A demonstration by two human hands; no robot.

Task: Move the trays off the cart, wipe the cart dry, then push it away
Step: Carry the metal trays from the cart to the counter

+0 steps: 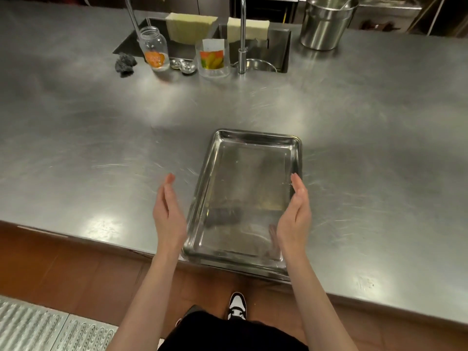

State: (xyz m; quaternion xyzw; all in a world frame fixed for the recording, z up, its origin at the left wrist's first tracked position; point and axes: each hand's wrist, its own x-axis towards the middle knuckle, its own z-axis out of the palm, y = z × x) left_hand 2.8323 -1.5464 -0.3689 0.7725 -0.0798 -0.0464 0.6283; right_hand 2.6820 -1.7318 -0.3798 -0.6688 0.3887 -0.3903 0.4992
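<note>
Your tray [243,198] lies flat on the counter [367,153] at lower centre of the frame, its near short edge right at the counter's front lip — perhaps a little past it, though the angle makes that hard to judge. That edge is the main risk. If it does overhang, a knock from your hip or forearm as you turn away could tip or slide the tray off onto the floor. Steel on steel slides easily, and the counter may be damp, so a light nudge might be enough. Pushing it further up the frame, toward the sink [276,46], would settle the matter. The far rim looks doubled, so this may be a stack rather than one tray; I cannot tell. A stack would shift more readily.

The cart is not in view, so you will have to turn to find it, and how many trays are left on it cannot be judged from here. The cloths [190,27] draped over the sink edge at the top of the frame look like the nearest thing for the wiping step.

Both hands are spread wide and hold nothing. Your left hand [168,211] hovers clear of the tray's left rim, palm turned inward, fingers straight and pointing up the frame. Your right hand [296,214] mirrors it at the right rim, fingers straight; its fingertips overlap the rim, and whether they touch it I cannot say.
</note>
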